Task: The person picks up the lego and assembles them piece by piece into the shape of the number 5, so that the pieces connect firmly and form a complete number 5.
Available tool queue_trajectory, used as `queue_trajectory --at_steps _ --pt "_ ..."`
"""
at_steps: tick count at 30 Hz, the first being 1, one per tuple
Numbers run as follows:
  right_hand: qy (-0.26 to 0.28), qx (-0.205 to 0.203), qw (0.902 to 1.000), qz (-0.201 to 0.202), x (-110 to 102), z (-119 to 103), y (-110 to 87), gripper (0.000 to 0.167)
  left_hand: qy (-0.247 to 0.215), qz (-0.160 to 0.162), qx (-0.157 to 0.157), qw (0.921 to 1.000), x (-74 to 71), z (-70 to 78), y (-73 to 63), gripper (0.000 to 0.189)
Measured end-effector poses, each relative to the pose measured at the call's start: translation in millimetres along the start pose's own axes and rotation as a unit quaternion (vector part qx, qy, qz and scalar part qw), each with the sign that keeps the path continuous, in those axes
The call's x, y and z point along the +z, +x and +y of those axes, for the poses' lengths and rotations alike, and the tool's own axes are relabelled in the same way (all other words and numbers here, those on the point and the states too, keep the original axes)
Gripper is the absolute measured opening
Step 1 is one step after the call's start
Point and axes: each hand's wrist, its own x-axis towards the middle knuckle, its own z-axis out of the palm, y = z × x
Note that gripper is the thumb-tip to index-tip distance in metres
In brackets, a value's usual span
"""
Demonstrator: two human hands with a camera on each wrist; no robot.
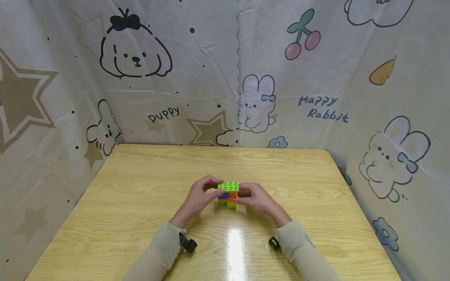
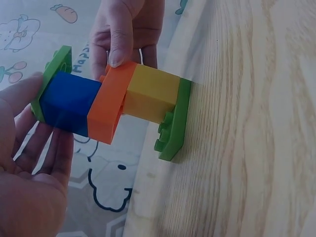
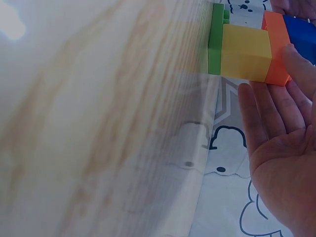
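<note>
A small stack of toy building bricks stands on the wooden table (image 1: 147,171). From the bottom it has a green base brick (image 2: 177,128), a yellow brick (image 2: 153,94), an orange brick (image 2: 109,101), a blue brick (image 2: 71,101) and a flat green studded brick (image 1: 228,187) on top. The left hand (image 1: 198,200) pinches the top green brick between thumb and fingers. On the other side, the right hand (image 1: 259,198) holds the orange brick, thumb on its near face and fingers behind. In the left wrist view the yellow brick sits at one end of the base, leaving studs bare.
A patterned cloth (image 1: 197,50) with cartoon animals hangs behind the table and along both sides. Each sleeve has a small black wrist camera (image 1: 188,244) near its cuff. Light reflects off the table's near part.
</note>
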Motion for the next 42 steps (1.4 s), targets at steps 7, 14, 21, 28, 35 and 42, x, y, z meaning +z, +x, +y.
queue_trajectory --at_steps 7,14,21,28,35,42 --pt "-0.003 -0.012 0.9999 -0.002 0.2 -0.7 0.1 0.036 -0.007 0.008 0.009 0.9999 1.8 -0.4 -0.8 0.023" --pt "-0.002 -0.011 0.9999 0.000 -0.4 -0.7 -0.1 0.034 -0.015 0.007 0.015 0.9997 1.8 -1.7 0.3 0.023" --pt "0.004 -0.010 0.9999 0.000 -0.5 -0.1 1.1 0.035 -0.009 0.005 0.014 0.9998 1.8 -0.1 -0.2 0.023" --pt "0.014 -0.010 0.9998 -0.004 1.9 0.7 0.7 0.034 -0.014 0.016 0.002 0.9998 3.5 -3.2 -1.9 0.022" --pt "0.017 -0.005 0.9998 -0.004 1.7 2.0 0.5 0.034 -0.028 0.014 -0.005 0.9995 6.5 -3.3 -2.5 0.026" --pt "0.013 0.001 0.9999 -0.004 -0.2 -0.1 -0.9 0.034 -0.034 0.005 -0.019 0.9992 6.9 1.2 -2.5 0.029"
